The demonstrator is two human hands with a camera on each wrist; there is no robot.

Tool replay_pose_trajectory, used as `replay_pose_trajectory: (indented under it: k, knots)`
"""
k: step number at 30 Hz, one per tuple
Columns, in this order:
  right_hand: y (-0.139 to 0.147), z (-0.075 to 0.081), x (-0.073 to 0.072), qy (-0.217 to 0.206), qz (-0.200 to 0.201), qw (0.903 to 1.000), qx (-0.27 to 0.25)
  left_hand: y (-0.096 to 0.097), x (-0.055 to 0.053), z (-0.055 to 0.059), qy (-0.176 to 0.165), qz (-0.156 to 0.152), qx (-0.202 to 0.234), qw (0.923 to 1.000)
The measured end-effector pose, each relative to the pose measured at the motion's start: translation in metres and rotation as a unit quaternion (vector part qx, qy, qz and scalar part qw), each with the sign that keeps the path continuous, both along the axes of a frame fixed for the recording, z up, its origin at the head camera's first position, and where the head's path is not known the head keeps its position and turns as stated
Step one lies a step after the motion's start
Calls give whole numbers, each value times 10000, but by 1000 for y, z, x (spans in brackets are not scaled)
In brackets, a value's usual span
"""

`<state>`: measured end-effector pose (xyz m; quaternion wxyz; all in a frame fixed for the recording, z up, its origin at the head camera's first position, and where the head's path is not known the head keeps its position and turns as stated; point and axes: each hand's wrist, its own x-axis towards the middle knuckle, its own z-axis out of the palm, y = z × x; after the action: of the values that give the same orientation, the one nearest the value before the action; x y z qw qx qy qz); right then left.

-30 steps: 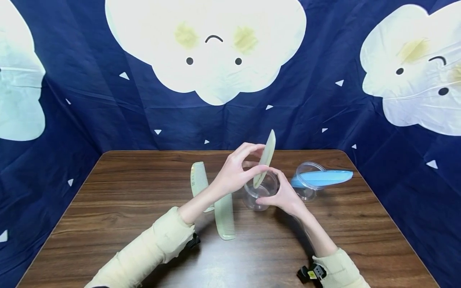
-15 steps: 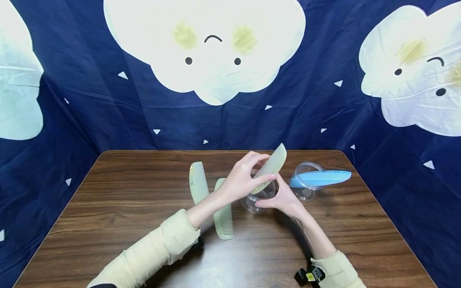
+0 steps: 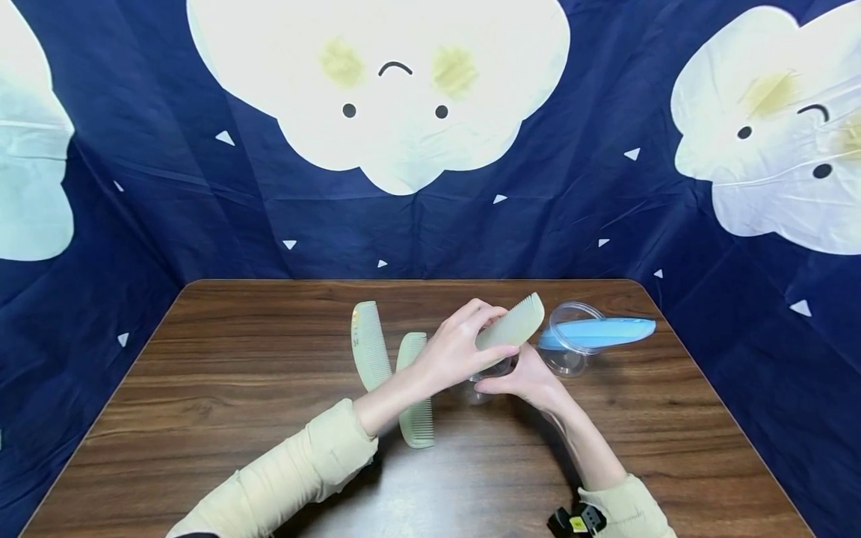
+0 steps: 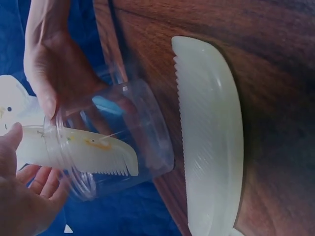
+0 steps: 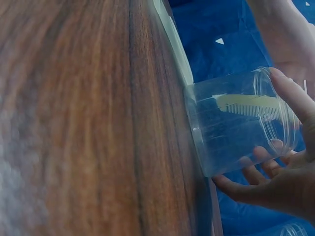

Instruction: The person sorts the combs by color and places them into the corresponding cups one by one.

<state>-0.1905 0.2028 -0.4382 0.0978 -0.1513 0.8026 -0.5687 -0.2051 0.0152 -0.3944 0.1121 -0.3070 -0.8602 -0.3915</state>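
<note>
My left hand (image 3: 457, 350) pinches a pale green comb (image 3: 514, 323) between thumb and fingers. The comb leans to the right, and its lower end is inside the mouth of a clear plastic jar (image 4: 152, 142), its teeth seen through the wall in the right wrist view. Round the jar's rim and side curls my right hand (image 3: 531, 377), keeping it upright on the table. From the head, the jar is mostly covered by both hands and the comb.
Two more pale green combs lie left of the jar: one farther left (image 3: 370, 340), one (image 3: 418, 422) partly under my left forearm. On the right, a second clear jar (image 3: 567, 364) has a blue comb (image 3: 605, 332) leaning out over its rim. A dark blue cloud-print cloth (image 3: 430, 239) hangs behind the wooden table (image 3: 235, 388).
The held comb has tipped from nearly upright over to the right and come lower, with my left hand turning along with it. My right hand stays on the jar.
</note>
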Motion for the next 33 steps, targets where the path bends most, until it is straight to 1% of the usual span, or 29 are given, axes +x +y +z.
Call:
replay_pose_trajectory:
  k: [8, 11, 14, 18, 21, 25, 29, 33]
  knots:
    - [-1, 0, 2, -65, -27, 10000, 4, 2, 3, -5, -49, 211, -504, 9985]
    - [0, -1, 2, -36, 6, 10000, -50, 2, 3, -7, -82, 213, -629, 9978]
    - [0, -1, 1, 83, 32, 9999, -126, -1, 2, -7, -2, 175, -654, 9977]
    - [-2, -1, -2, 284, 45, 9995, -140, -13, -1, -5, 115, 236, -542, 9982]
    - [-3, -1, -3, 341, 37, 9994, -80, -24, -4, -3, 110, 398, -456, 9981]
    - [-2, 0, -3, 323, 55, 9994, -89, -40, -6, -4, -15, 640, -444, 9970]
    - [-1, -1, -3, 311, 76, 9994, -105, -52, -6, -7, -225, 783, -463, 9956]
    - [-1, -1, -3, 284, 114, 9994, -158, -61, -6, -10, -322, 901, -504, 9941]
